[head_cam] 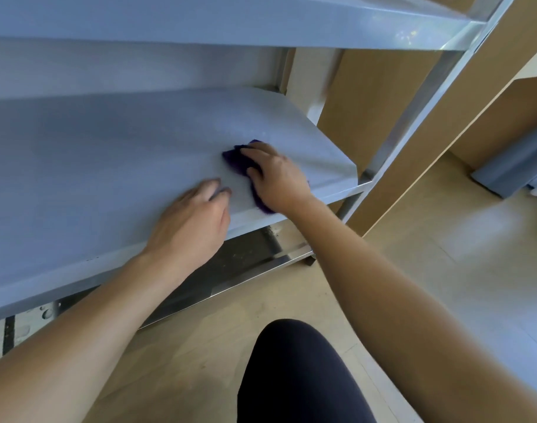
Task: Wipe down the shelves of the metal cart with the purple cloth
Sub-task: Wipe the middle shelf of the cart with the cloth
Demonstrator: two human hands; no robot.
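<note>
A silver metal cart (409,117) with 3 flat shelves fills the upper left of the head view, its surfaces covered in a pale bluish film. The crumpled dark purple cloth (236,161) lies on the middle shelf (108,163), toward its right front corner, with 1 end trailing down to the shelf's front edge. The right hand (276,175) sits on top of the cloth and presses it to the shelf; its fingers (252,152) are bent over the bunched fabric and the thumb pinches in from the near side, so the cloth is gripped. The left hand (194,221) rests palm down on the same shelf just left of the cloth and apart from it, its fingers (214,186) straight, close together and holding nothing. The upper shelf (200,22) runs across the top of the view, and the dark, shiny lower shelf (236,264) shows beneath the front edge. Brown wooden panels (368,96) stand behind and to the right of the cart. A knee in dark fabric (291,377) sits low in the view above a pale wooden floor (444,254).
</note>
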